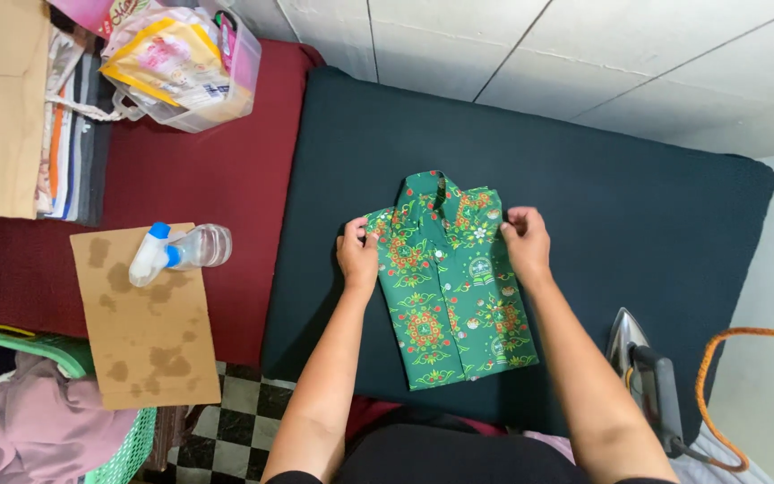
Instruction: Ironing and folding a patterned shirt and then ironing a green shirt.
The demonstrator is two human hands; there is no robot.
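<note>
A green shirt (445,287) with a red and yellow pattern lies folded into a narrow rectangle, collar away from me, on a dark navy padded mat (584,197). My left hand (357,255) pinches the shirt's upper left edge near the shoulder. On the opposite side, my right hand (524,242) grips the upper right edge. Both forearms reach in from the bottom of the view.
An iron (647,376) with an orange cord (718,376) stands at the mat's near right corner. A spray bottle (176,251) lies on stained cardboard (150,332) over a red cloth (199,170). A green basket (127,448) of clothes and a plastic box (185,63) sit at the left.
</note>
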